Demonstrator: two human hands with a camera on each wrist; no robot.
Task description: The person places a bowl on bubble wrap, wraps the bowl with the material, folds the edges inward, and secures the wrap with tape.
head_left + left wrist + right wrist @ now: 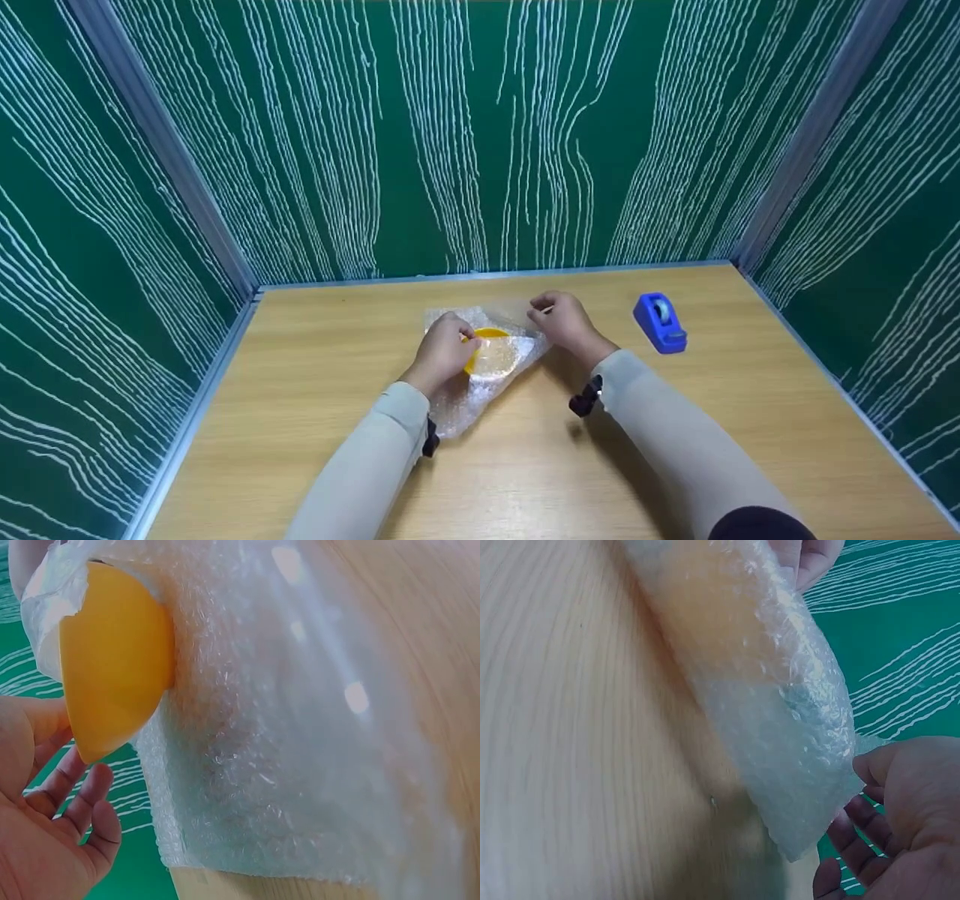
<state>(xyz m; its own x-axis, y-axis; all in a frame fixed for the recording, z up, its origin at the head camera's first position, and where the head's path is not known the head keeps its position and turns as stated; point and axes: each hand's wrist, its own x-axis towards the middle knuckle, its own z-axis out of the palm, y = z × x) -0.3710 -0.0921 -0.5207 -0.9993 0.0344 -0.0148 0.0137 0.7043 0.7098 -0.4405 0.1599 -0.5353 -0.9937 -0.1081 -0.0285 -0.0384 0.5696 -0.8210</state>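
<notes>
A yellow bowl (120, 660) lies on a sheet of clear bubble wrap (459, 412), with a fold of the wrap drawn over part of its opening. My left hand (441, 351) pinches the bowl's rim at its left side; in the left wrist view that hand's thumb and fingers meet the rim, the other fingers loosely bent below. On the right, my right hand (566, 324) pinches an edge of the bubble wrap (787, 742) between thumb and finger. Through the wrap, the bowl shows as a blurred orange patch in the right wrist view.
A blue tape dispenser (661, 324) with a roll in it stands right of my right hand. The wooden table (315, 360) is bounded at the back and sides by green panels (420, 150) with white wavy lines and grey metal posts.
</notes>
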